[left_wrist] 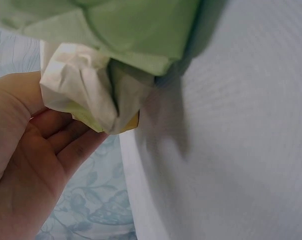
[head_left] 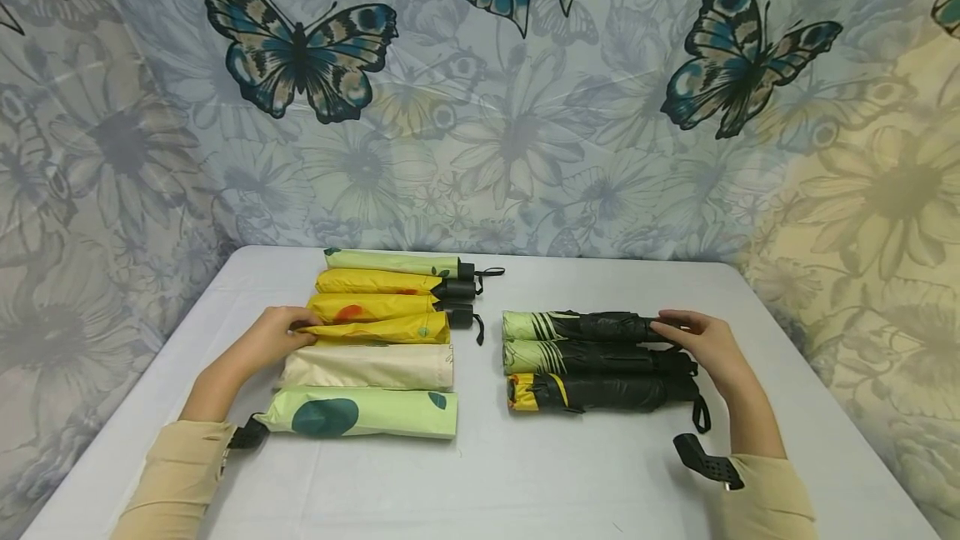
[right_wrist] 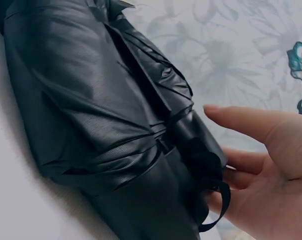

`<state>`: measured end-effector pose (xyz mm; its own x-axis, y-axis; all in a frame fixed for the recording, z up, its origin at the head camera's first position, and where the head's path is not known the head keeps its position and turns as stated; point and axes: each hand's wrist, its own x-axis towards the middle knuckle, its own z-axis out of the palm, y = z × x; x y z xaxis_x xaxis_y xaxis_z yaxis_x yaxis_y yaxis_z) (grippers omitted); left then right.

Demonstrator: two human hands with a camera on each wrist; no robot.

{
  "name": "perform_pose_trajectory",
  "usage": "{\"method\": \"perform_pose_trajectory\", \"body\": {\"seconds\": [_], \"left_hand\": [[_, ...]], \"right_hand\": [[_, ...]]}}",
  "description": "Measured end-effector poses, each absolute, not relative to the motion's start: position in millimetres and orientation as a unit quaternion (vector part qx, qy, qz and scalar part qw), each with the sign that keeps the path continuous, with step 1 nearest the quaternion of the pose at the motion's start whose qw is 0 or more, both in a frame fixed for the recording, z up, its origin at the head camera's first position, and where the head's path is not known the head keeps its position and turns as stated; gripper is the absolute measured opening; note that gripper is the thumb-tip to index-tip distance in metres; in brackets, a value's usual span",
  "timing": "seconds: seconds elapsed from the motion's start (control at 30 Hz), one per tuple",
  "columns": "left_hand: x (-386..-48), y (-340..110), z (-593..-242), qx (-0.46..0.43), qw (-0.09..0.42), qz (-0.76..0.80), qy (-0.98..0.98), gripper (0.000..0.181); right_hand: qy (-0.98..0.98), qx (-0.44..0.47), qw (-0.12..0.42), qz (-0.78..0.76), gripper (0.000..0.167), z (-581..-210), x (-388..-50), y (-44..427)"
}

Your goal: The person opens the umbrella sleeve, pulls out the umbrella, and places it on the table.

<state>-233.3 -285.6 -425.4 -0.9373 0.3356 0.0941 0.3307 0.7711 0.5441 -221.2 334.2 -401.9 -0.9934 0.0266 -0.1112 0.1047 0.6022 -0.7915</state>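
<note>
My left hand (head_left: 272,338) pinches the left end of the lowest yellow sleeve (head_left: 397,329); its fingertips are hidden behind a cream sleeve (left_wrist: 73,82) in the left wrist view. Just below in the head view lie the cream sleeve (head_left: 367,367) and a light green one (head_left: 382,413) with dark leaf spots. My right hand (head_left: 708,344) touches the right end of the top black folded umbrella (head_left: 607,326). In the right wrist view, that hand (right_wrist: 271,165) has its thumb extended and its fingers against the black end. Two more folded umbrellas (head_left: 600,357) (head_left: 615,392) lie below it.
Behind the left group's lower sleeves lie two yellow umbrellas (head_left: 375,281) (head_left: 371,307) and a light green one (head_left: 393,262), with black handles at right. The white table (head_left: 525,482) ends at a butterfly-patterned cloth (head_left: 517,157).
</note>
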Motion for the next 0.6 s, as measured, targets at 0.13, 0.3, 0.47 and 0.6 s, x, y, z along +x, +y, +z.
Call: {"method": "perform_pose_trajectory", "body": {"seconds": [0.13,0.3,0.47,0.6], "left_hand": [[-234.1,-285.7,-425.9,0.178,0.005,0.288,0.941,0.014],[-234.4,-286.2,-426.3,0.178,0.006,0.288,0.941,0.013],[-234.7,-287.0,-427.6,0.177,0.006,0.287,0.941,0.014],[-235.0,-286.7,-427.6,0.175,0.012,0.288,0.942,0.014]], "right_hand": [[0.898,0.051,0.059,-0.434,0.079,-403.2,-221.6,332.6],[0.899,0.058,0.075,-0.428,0.083,-404.6,-221.9,331.4],[0.903,0.060,0.081,-0.417,0.083,-404.6,-222.3,329.6],[0.910,0.059,0.087,-0.402,0.082,-406.2,-221.4,329.2]]}}
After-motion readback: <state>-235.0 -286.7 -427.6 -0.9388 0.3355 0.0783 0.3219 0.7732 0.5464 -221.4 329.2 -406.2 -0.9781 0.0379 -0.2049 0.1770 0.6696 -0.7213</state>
